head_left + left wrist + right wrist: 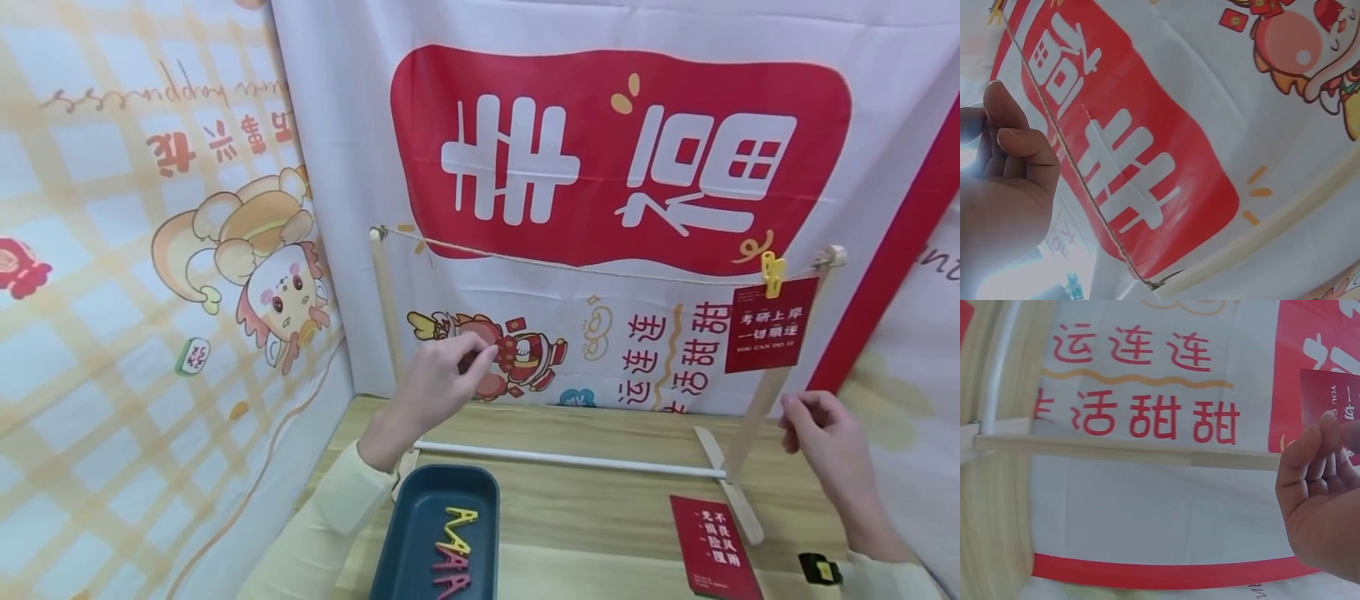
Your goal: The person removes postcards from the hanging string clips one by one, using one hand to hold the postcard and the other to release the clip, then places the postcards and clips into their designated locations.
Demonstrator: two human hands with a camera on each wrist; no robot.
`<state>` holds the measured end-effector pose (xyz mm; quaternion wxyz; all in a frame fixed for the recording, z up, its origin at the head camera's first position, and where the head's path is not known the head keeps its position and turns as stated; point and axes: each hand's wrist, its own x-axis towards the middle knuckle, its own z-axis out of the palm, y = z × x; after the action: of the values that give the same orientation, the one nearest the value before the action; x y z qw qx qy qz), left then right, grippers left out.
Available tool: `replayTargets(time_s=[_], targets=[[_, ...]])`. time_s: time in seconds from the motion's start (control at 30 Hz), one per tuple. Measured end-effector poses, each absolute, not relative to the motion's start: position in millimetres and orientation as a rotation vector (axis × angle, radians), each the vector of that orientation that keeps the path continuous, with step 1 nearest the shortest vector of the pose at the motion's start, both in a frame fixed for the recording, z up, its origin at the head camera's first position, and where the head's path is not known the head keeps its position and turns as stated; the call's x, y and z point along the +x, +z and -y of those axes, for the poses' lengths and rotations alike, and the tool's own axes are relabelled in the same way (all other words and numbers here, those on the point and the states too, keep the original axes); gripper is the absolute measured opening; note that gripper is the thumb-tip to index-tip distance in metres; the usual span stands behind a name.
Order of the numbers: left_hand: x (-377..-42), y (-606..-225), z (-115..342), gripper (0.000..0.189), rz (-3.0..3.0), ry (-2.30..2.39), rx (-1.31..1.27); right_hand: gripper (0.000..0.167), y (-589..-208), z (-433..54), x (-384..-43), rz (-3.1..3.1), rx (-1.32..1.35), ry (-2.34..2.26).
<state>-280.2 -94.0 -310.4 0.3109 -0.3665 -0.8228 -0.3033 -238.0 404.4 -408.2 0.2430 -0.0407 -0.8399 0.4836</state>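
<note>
My left hand (438,383) is raised in front of the left half of a wooden rack, its fingers loosely curled and nothing seen in them. Between the rack's posts runs a thin twine (570,265). Near its right end a yellow clip (774,279) holds up a red card (761,354) with white writing. Just below and to the right of that card is my right hand (832,450), its fingers loosely bent with nothing visible between them. In the right wrist view, the fingertips overlap the hanging card (1319,394).
A dark blue tray (399,533) at the front left holds a yellow clip (459,527) and several reddish ones (452,575). On the wooden table lies another red card (716,550), beside the rack's right foot (742,508). A white bar (570,458) joins the rack's feet.
</note>
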Motion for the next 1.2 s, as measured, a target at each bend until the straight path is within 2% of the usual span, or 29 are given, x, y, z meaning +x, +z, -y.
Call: replayTargets(time_s=[0.2,0.53,0.8,0.97,1.2], targets=[[-278.9,-292.0,78.9,0.012,2.156,-0.867,-1.016,0.008,-398.0,-402.1,-242.6,2.204,-0.175,1.385],[-270.7,-249.8,28.2,0.013,2.103,-0.874,-1.213,0.009,-385.1,-393.2,-246.9,2.145,-0.272,1.353],[-276.7,-237.5,-0.4,0.015,2.156,-0.884,-1.244,0.010,-374.1,-390.4,-251.1,2.157,-0.355,1.233],[-281.6,-231.5,-16.4,0.014,2.110,-0.812,-1.326,0.020,-371.5,-389.1,-254.2,2.165,-0.402,1.149],[-286.9,-216.6,-42.2,0.016,2.139,-0.728,-1.357,0.050,-370.4,-388.8,-261.6,2.184,-0.488,1.118]])
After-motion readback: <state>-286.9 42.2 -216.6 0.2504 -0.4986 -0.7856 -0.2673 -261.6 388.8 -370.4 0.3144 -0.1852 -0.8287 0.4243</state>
